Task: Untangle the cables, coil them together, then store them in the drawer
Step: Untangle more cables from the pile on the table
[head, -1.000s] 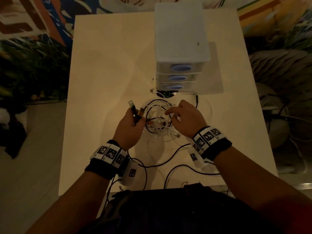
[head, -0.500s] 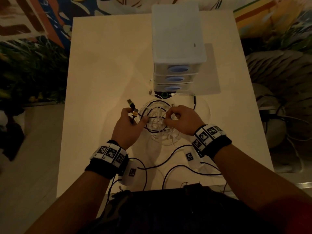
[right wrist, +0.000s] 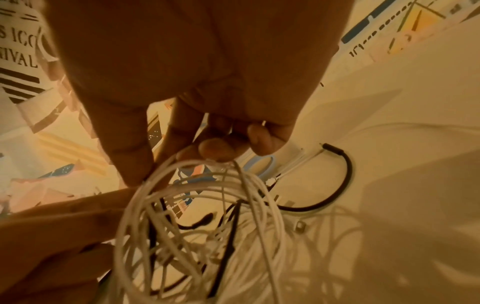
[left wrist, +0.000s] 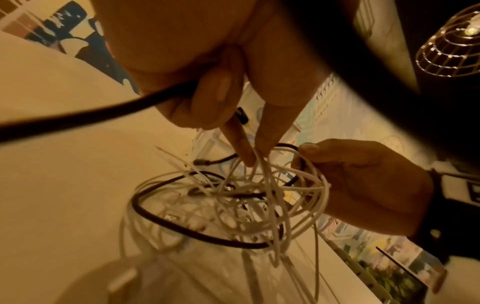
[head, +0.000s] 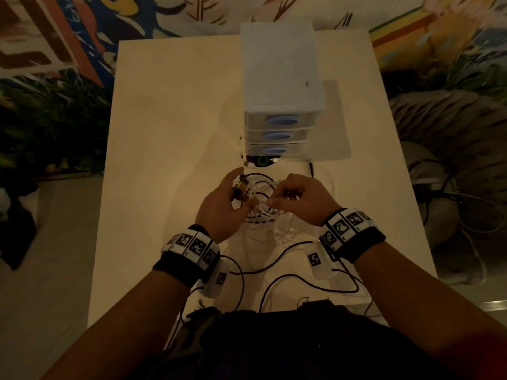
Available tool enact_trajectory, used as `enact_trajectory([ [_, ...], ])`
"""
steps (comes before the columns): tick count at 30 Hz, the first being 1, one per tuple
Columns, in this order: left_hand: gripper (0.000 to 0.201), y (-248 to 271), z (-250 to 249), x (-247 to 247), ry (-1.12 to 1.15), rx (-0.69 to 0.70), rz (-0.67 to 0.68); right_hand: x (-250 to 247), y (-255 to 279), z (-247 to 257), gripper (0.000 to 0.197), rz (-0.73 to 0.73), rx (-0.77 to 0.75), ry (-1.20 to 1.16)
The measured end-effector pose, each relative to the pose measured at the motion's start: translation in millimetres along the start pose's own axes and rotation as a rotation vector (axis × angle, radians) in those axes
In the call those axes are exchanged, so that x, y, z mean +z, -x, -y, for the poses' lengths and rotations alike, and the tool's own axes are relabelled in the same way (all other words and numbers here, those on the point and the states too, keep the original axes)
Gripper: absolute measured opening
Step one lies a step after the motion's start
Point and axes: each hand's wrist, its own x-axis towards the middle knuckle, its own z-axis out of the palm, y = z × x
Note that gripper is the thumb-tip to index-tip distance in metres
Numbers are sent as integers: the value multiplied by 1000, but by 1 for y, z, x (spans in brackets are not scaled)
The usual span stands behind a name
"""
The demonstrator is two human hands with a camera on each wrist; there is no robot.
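The pale surface (head: pixel 170 127) carried a white drawer unit (head: pixel 279 78) toward its far edge, right of centre. A tangle of white and black cables (head: pixel 260 215) lay just in front of the unit, and black leads (head: pixel 301 281) trailed to the near edge.

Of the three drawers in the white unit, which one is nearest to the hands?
The bottom drawer, lowest in the stack; its blue handle sits closest to both hands, and all three look closed.
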Motion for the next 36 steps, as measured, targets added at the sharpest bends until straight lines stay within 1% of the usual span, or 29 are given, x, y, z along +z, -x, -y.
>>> enact_trajectory([
  [2, 62, -3, 2, 0, 26, -46, -54, -4, 2, -1, 10, -16, 22, -53],
  [4, 56, -5, 4, 0, 47, -107, -79, -8, 4, -6, 8, -37, 61, -94],
  [7, 48, -4, 5, -1, 51, -125, -88, -13, 10, -12, 22, -88, 116, -206],
  [9, 43, -4, 3, 0, 53, -124, -94, -14, 14, -13, 26, -122, 149, -355],
  [11, 41, -5, 2, 2, 56, -121, -97, -13, 15, -9, 19, -147, 198, -499],
  [12, 40, -6, 3, 4, 50, -118, -97, -13, 15, -8, 17, -163, 213, -518],
  [14, 40, -7, 6, 5, 44, -126, -103, -13, 13, -9, 17, -171, 205, -454],
  [15, 40, -8, 8, 5, 45, -134, -105, -13, 13, -10, 15, -152, 190, -396],
  [16, 41, -10, 11, 5, 44, -144, -103, -13, 14, -12, 8, -115, 185, -333],
  [17, 42, -11, 14, 4, 44, -156, -96, -14, 14, -14, 8, -75, 182, -279],
  [18, 44, -12, 17, 3, 45, -169, -87, -15, 15, -18, 18, -49, 189, -226],
  [19, 44, -13, 19, 3, 48, -183, -77, -16, 14, -21, 23, -35, 202, -183],
  [23, 41, -15, 23, 4, 59, -201, -63, -23, 14, -22, 16, 0, 259, 27],
  [25, 40, -15, 22, 6, 54, -204, -61, -23, 15, -20, 16, -7, 256, 59],
  [28, 41, -16, 21, 5, 10, -209, -8, -22, 15, -19, 14, -66, 268, -50],
  [30, 41, -17, 22, 3, -34, -223, 25, -22, 16, -19, 19, -104, 255, -176],
  [32, 46, -17, 22, 0, -53, -234, 24, -23, 18, -18, 24, -122, 254, -294],
  [34, 60, -15, 18, -3, -74, -228, 15, -24, 21, -18, 26, -129, 276, -381],
  [36, 78, -11, 10, -6, -83, -202, -36, -25, 23, -18, 23, -119, 308, -429],
])
